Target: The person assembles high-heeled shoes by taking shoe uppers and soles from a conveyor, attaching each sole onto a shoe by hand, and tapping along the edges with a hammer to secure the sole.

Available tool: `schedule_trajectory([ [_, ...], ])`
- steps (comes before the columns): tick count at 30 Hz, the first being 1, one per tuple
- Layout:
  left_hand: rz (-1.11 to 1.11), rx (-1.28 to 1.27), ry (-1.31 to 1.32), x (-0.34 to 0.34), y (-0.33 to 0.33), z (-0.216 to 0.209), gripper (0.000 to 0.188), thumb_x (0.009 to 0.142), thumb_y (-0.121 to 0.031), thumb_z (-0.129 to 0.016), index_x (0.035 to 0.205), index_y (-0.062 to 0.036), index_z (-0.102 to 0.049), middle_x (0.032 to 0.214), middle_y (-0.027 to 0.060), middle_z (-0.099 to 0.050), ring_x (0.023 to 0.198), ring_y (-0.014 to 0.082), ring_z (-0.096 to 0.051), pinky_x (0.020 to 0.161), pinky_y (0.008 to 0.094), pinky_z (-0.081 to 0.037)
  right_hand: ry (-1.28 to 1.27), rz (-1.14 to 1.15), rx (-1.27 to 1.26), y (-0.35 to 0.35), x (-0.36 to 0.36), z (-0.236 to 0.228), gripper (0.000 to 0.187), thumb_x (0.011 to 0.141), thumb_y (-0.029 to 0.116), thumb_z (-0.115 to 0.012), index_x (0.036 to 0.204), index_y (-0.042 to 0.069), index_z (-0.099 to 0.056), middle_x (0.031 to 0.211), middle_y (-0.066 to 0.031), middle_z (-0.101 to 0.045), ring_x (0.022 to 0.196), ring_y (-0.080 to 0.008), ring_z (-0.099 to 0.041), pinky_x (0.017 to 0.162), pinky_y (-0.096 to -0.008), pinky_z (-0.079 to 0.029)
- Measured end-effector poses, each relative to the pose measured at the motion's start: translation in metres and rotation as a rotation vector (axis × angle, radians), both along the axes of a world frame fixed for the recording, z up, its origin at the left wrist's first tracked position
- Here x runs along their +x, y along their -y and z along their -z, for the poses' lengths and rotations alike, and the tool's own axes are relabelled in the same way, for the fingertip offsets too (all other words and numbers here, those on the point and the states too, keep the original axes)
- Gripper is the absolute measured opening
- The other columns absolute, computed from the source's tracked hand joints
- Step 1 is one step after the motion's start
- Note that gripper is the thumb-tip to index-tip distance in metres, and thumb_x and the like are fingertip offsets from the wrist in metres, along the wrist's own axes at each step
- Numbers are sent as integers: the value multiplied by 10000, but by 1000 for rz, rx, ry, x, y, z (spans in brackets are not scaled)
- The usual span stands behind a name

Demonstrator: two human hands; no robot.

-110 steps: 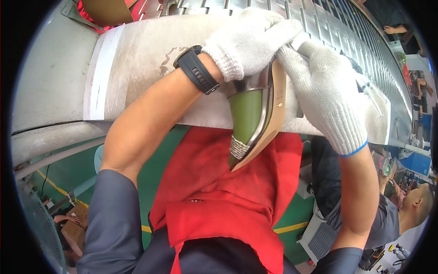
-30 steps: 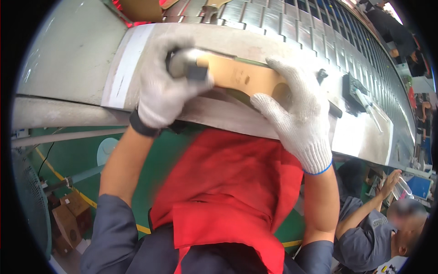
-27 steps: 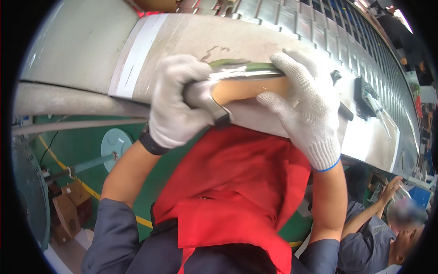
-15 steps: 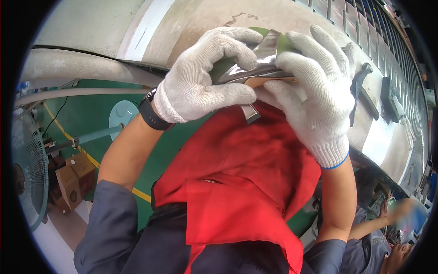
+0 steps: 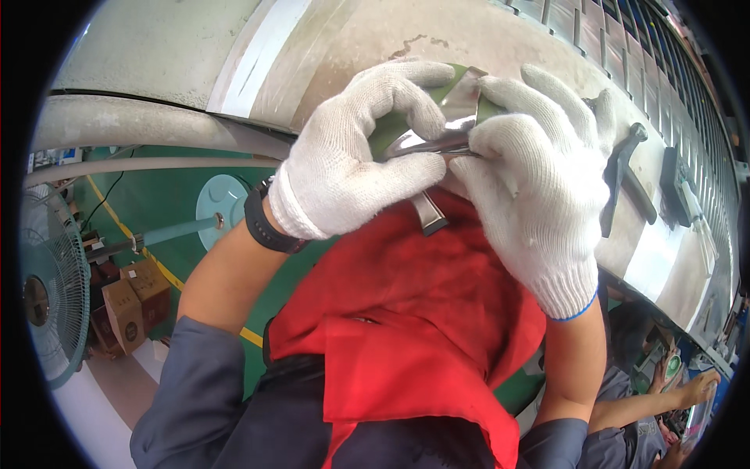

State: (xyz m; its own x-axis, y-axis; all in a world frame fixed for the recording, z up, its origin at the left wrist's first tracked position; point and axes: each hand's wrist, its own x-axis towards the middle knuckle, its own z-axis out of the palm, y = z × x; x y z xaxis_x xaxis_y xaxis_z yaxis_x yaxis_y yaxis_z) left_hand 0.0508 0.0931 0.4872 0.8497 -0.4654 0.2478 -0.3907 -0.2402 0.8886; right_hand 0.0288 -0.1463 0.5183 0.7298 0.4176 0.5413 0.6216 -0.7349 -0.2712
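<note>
High-heeled shoe (image 5: 462,102), green and silver, at one o'clock in view.
Left hand (image 5: 351,152) grips its nine o'clock side, right hand (image 5: 539,180) its three o'clock side — white-gloved fingers (image 5: 424,113) closed on it, heel (image 5: 429,213) toward six. A black hammer-like tool (image 5: 620,168) lies on the table (image 5: 367,35) — three o'clock from the right hand.

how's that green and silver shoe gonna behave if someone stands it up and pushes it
The shoe may tip, as its heel looks narrow. Its silver parts could be slippery, judging by their glossy shine. It's probably fairly stiff: the visible upper looks smoothly curved between the left hand and right hand.
</note>
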Motion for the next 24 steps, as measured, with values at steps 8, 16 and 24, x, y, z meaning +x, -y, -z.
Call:
schedule_trajectory([
  [8, -227, -54, 23, -16, 20, 10, 153, 882, 20, -749, 972, -33, -637, 1505, 254, -633, 1347, 245, -637, 1138, 389, -499, -80, 77, 51, -11, -3, -7, 291, 743, 53, -908, 953, 80, -708, 1272, -167, -769, 1284, -420, -683, 1147, -523, -461],
  [16, -105, 27, 57, -5, 8, -3, 224, 866, -38, -840, 950, -64, -634, 1493, 258, -648, 1356, 266, -631, 1165, 415, -478, 51, -46, -25, 17, 9, 6, 331, 749, 74, -910, 1001, 84, -696, 1295, -163, -764, 1272, -420, -685, 1142, -540, -464],
  [24, -191, 1, 20, -9, 19, -5, 202, 854, -25, -814, 880, -54, -616, 1478, 250, -666, 1351, 276, -644, 1159, 408, -484, 54, -65, 74, 13, 11, 15, 325, 742, 46, -904, 976, 73, -681, 1282, -166, -764, 1215, -415, -701, 1068, -508, -524],
])
